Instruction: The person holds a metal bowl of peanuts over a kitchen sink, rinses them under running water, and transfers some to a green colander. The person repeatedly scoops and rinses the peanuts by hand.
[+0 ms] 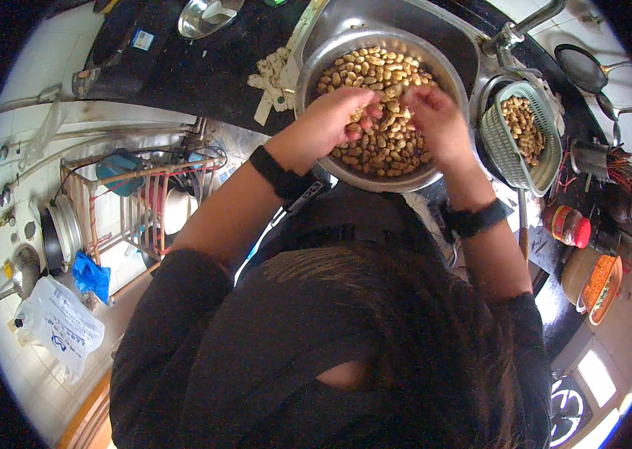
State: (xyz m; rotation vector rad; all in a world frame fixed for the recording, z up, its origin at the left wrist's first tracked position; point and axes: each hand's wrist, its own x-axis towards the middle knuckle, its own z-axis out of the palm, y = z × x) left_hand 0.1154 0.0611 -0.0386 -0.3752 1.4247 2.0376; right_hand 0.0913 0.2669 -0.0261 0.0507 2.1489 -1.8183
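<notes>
A wide metal basin (453, 90) sits in the sink, holding many unshelled peanuts (375, 151). Over the left part of the basin is my left hand (344, 115), its fingers curled around what looks like a few peanuts. My right hand (434, 115) hovers at the basin's right side, fingers bent and slightly blurred; whether anything is between them is unclear. A pale green plastic basket (546, 132) with more peanuts (523, 129) inside stands right of the basin.
Around the metal sink (327, 22) runs a dark countertop (209, 78). A faucet (509, 36) rises at the sink's upper right. Farther right are a red-lidded jar (565, 226) and an orange basket (602, 283). A metal bowl (192, 19) lies at the upper left.
</notes>
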